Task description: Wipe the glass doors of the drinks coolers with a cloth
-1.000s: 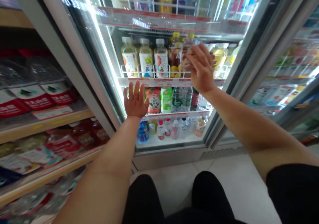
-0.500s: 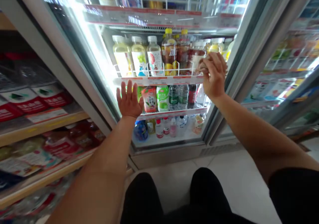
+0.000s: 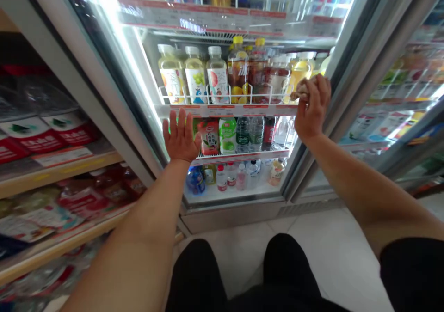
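Right hand [image 3: 312, 106] slid right, clenching cloth [image 3: 299, 90] | left hand [image 3: 181, 138] flat, released | cooler [image 3: 236, 212] holds bottles [image 3: 195, 78]

The left arm [image 3: 149, 219] reaches straight forward and slightly up from the lower left, bare to the wrist, and the left hand [image 3: 181, 138] is spread flat with its back toward the camera, palm facing away, fingers pointing up and a little apart, thumb out to the right. The right arm [image 3: 347, 182] stretches forward from the lower right, higher than the left, with the elbow slightly bent. The right hand [image 3: 312, 108] is raised at the wrist, its fingers curled tightly closed and knuckles uppermost.
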Available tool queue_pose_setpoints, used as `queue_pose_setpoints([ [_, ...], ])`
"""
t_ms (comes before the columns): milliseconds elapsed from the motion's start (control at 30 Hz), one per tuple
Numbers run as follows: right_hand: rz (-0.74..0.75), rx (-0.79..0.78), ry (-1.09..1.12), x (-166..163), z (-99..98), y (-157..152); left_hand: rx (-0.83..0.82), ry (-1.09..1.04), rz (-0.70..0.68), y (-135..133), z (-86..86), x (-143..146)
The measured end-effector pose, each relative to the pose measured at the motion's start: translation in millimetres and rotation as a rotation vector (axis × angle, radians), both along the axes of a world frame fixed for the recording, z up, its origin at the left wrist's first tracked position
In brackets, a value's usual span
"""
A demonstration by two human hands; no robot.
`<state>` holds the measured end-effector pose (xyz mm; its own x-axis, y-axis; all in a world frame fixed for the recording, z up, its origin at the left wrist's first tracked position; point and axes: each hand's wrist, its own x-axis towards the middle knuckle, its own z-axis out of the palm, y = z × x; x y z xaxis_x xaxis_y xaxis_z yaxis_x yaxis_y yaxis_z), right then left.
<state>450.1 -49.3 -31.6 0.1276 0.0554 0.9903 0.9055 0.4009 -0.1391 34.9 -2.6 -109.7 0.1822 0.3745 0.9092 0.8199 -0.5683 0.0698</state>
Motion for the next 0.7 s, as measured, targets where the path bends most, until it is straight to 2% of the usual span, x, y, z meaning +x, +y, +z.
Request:
queue_pose_setpoints([
  [100, -0.010, 0.036, -0.036, -1, 11.7, 5, -0.008, -0.016, -0.013, 0, -0.1, 0],
  [233, -0.022, 0.126, -0.052, -3, 63.7, 20, -0.023, -0.022, -0.010, 0, 0.3, 1],
  [300, -0.016, 0.136, -0.033, -13, 78.7, 26, -0.035, -0.024, -0.013, -1, 1.0, 2],
  [367, -0.010, 0.129, -0.025, -32, 76.1, 28, -0.029, -0.026, -0.017, -3, 1.9, 2],
  [500, 0.011, 0.042, -0.113, -68, 56.8, 24, -0.013, -0.018, -0.023, -5, 2.4, 3],
  [567, 0.050, 0.020, -0.139, -79, 63.4, 25, -0.031, -0.020, -0.026, -4, 2.2, 3],
  [700, 0.085, 0.027, -0.124, -98, 90.7, 33, -0.080, -0.026, -0.038, -3, 2.0, 3],
])
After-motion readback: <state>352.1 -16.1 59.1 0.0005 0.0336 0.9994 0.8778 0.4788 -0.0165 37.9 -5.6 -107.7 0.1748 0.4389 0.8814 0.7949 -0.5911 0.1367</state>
